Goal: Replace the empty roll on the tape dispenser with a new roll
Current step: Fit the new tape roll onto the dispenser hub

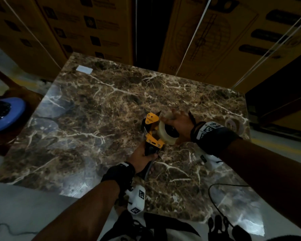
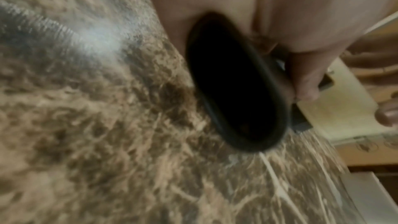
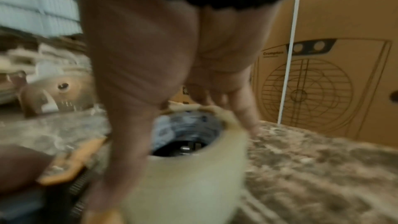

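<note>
A yellow and black tape dispenser (image 1: 152,131) stands on the marble table (image 1: 94,105). My left hand (image 1: 141,157) grips its black handle (image 2: 237,83), fingers curled round it. A full roll of clear tape (image 1: 165,133) sits over the dispenser's black hub (image 3: 185,135). My right hand (image 1: 179,124) holds this roll (image 3: 189,185), thumb on the near side and fingers over the far rim. The dispenser's toothed yellow head (image 3: 58,94) shows left of the roll. A brown cardboard ring (image 1: 234,125), seemingly the empty core, lies by the table's right edge.
Tall cardboard boxes (image 1: 233,40) stand close behind the table. A blue round object (image 1: 7,115) rests on a chair to the left. A white label (image 1: 83,69) is stuck at the far left corner. A black cable (image 1: 215,197) loops over the near right edge.
</note>
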Motion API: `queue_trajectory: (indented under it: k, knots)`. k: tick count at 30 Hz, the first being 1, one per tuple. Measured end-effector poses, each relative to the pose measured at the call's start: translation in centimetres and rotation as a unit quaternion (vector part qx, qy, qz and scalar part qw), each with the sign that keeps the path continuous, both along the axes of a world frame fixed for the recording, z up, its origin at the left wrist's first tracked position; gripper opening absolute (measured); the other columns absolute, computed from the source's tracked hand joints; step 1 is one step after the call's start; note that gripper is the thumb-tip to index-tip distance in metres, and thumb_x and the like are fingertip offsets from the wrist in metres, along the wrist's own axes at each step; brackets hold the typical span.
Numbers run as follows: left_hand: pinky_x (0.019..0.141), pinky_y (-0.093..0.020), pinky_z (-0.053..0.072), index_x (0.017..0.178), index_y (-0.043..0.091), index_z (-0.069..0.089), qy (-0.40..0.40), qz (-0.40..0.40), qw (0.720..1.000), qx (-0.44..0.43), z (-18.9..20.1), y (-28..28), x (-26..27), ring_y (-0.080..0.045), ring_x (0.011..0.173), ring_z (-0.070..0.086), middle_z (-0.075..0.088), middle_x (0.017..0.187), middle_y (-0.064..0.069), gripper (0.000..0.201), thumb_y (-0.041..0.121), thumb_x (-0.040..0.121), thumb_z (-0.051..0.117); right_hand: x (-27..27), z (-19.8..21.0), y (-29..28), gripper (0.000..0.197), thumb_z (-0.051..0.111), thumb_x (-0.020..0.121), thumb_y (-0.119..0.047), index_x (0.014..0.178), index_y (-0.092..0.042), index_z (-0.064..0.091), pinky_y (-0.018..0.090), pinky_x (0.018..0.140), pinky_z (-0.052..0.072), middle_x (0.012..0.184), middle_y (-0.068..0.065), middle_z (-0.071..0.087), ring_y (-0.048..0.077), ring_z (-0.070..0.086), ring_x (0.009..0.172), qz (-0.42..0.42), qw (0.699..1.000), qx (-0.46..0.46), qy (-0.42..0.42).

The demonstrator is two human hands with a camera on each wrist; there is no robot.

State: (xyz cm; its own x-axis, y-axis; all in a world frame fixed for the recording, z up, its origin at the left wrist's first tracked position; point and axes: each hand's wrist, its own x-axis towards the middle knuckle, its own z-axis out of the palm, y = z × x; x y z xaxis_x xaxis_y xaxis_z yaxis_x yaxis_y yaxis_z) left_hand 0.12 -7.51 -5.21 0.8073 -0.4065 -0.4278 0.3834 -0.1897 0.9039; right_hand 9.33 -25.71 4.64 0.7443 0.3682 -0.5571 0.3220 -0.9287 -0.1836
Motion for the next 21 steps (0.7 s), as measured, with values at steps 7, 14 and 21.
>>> queue_trajectory:
  k: [7,14,21]
  knots:
    - [0.053,-0.039,0.056,0.139,0.023,0.029,0.026,-0.004,1.000,0.002,-0.6,0.1,0.1,-0.034,0.056,0.062,0.060,0.107,-0.006,0.050,0.013,0.096,0.053,0.8,1.2,0.7,0.104,0.079,0.072,-0.035,0.149,-0.032,0.008,0.047,0.112,0.027,0.156,0.020,0.009,0.040,0.022,0.140,0.081,0.989,-0.120,-0.003]
    - [0.055,-0.046,0.058,0.135,0.025,0.030,0.031,-0.007,0.999,0.000,-0.9,0.1,0.1,-0.033,0.056,0.063,0.061,0.114,-0.010,0.048,0.014,0.095,0.053,0.9,0.9,-0.2,0.098,0.083,0.067,-0.023,0.146,-0.030,0.026,0.037,0.108,0.029,0.150,0.018,0.030,0.035,0.031,0.136,0.017,0.998,-0.066,0.005]
    - [0.061,-0.057,0.056,0.135,0.030,0.031,0.066,0.010,0.998,-0.024,-1.2,0.2,-0.1,-0.037,0.060,0.062,0.057,0.124,-0.007,0.050,0.013,0.094,0.055,0.5,0.1,0.8,0.099,0.084,0.066,-0.018,0.146,-0.029,0.027,0.037,0.109,0.030,0.154,0.019,0.022,0.039,0.026,0.139,-0.015,0.997,-0.078,0.006]
